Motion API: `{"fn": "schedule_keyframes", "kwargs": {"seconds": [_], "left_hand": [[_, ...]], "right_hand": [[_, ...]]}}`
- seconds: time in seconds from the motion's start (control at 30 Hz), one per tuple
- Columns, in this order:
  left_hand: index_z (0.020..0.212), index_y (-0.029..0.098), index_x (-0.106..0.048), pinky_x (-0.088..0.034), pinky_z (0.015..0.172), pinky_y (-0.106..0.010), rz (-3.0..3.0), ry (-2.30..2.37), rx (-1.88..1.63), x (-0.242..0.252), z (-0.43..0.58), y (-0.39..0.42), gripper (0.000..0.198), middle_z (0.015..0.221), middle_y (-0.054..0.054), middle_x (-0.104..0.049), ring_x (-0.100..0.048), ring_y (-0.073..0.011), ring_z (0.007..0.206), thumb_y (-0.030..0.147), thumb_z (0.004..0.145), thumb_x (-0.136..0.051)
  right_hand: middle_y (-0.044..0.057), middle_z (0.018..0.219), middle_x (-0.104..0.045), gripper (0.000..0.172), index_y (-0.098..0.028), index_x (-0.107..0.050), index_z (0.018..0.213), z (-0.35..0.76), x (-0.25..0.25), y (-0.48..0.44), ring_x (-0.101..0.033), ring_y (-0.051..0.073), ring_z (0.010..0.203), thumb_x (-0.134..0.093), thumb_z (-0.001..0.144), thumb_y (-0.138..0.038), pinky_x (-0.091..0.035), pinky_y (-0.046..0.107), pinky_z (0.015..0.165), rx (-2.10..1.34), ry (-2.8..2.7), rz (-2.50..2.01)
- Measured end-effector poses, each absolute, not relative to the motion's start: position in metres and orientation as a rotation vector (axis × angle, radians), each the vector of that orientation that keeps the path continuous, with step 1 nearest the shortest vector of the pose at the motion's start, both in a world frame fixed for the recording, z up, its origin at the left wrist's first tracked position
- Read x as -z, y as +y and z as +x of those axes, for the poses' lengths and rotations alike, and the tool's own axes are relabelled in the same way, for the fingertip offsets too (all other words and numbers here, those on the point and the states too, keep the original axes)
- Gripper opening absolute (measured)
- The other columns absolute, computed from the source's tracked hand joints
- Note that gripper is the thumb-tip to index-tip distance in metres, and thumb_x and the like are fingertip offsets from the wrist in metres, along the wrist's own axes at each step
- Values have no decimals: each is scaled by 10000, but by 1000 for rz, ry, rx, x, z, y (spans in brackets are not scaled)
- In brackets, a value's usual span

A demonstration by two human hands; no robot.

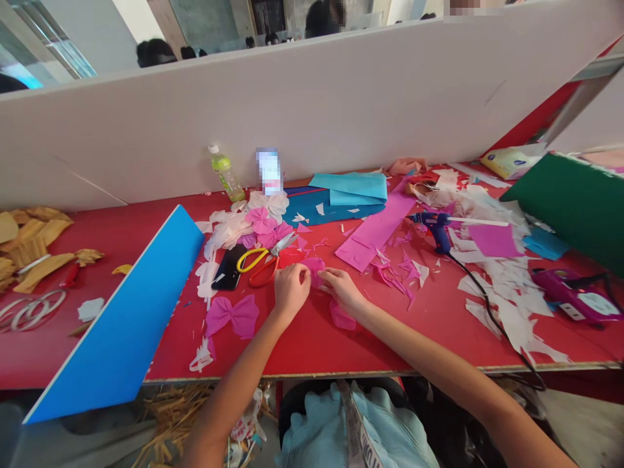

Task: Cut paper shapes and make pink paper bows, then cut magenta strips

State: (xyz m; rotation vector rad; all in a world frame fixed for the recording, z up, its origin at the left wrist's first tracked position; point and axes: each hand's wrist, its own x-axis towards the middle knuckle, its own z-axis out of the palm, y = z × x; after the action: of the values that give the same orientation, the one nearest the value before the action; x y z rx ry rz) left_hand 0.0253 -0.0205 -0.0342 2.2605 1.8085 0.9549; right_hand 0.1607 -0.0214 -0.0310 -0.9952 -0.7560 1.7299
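Note:
My left hand (pixel 291 291) and my right hand (pixel 344 290) pinch a piece of pink crepe paper (pixel 314 270) between them on the red table (pixel 312 344). A second pink scrap (pixel 342 316) lies just below my right hand. Left of my hands are scissors with yellow and red handles (pixel 260 263), with a black phone (pixel 227 266) beside them. A pink paper bow (pixel 232 316) sits near my left wrist. Pink and white paper flowers (pixel 262 221) lie farther back. To the right rests a blue hot glue gun (pixel 435 229).
A white partition (pixel 292 123) runs along the table's far side, with a green bottle (pixel 227 174) before it. A blue board (pixel 121 325) leans at the left, a green board (pixel 570 205) at the right. Paper scraps and a black cord (pixel 492 318) cover the right side.

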Motion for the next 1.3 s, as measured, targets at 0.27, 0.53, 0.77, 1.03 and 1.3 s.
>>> {"fn": "schedule_keyframes", "kwargs": {"seconds": [0.27,0.53,0.77,1.03,1.3], "left_hand": [[1093,174,-546,-432,680,-264,1893,1718,-1019,37,21,-14,271,778,-42,-653,-604,-165,730,199,836,-468],[797,160,-627,-412,714,-261,1827,1680,-1126,37,10,-5,113,775,-31,-559,-531,-153,753,248,745,-579],[743,147,-630,-390,670,-237,1622,1474,-1034,38,7,-1,170,727,-2,-571,-512,-129,694,310,735,-581],[694,148,-612,-381,645,-229,1510,1404,-1038,37,14,-4,177,670,12,-561,-495,-125,659,322,706,-586],[667,151,-603,-380,640,-230,1489,1461,-1079,34,18,-6,168,659,9,-559,-494,-125,651,313,698,-568]], "right_hand": [[-33,603,-549,232,-163,-591,640,162,30,-22,-485,95,589,-709,543,-337,-403,240,607,-1726,-785,-1014],[-34,571,-533,280,-169,-552,571,165,28,-21,-462,90,561,-746,499,-357,-370,230,569,-1727,-801,-1064],[-33,568,-520,295,-156,-591,607,169,35,-17,-444,87,551,-744,516,-391,-350,233,564,-1707,-858,-1089],[-39,583,-516,300,-144,-591,656,169,38,-16,-419,79,541,-700,574,-412,-325,234,554,-1603,-986,-1116],[-29,579,-523,301,-146,-555,647,168,34,-19,-458,103,557,-681,598,-414,-344,245,552,-1538,-1151,-1150]]}}
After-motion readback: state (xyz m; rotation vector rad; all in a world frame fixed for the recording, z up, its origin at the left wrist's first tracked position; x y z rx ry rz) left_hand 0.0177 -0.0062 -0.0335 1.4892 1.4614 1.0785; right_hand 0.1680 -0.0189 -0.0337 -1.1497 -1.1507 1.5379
